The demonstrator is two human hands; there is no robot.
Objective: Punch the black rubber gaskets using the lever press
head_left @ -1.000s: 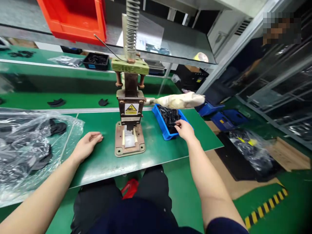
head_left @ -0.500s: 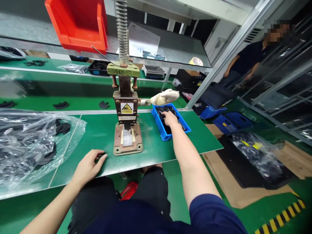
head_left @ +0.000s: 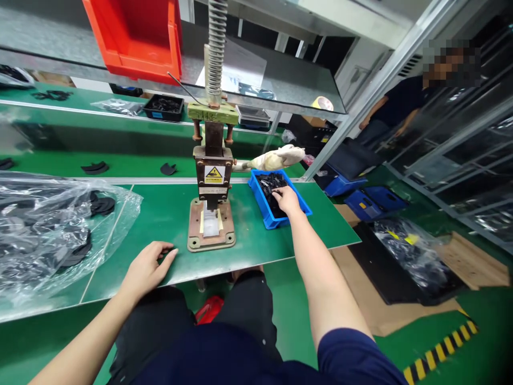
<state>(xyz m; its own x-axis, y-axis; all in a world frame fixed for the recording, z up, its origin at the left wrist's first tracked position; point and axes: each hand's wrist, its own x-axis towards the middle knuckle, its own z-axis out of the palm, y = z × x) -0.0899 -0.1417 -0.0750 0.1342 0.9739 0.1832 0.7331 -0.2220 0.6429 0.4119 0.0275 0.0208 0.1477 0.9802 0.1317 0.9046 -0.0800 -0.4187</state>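
While your right hand (head_left: 287, 200) is reaching into the blue bin (head_left: 260, 206), its fingers are curling down onto the small black parts (head_left: 269, 187) heaped inside; whether they're already pinching one can't be told from this angle. Your left hand (head_left: 146, 268) is resting flat on the green bench (head_left: 168, 214) near its front edge, fingers loose, holding nothing, just left of the hand press (head_left: 212, 176). Bin is sitting just right of the press base (head_left: 211, 227), under the cloth-wrapped lever (head_left: 276, 158).

Advice, as a judgement: you're best taking one part only, w/ thumb & forefinger, so it's seating cleanly in the pale nest on the base. Keep the left hand clear of the ram. A clear bag of black pieces (head_left: 52, 230) is lying far left.
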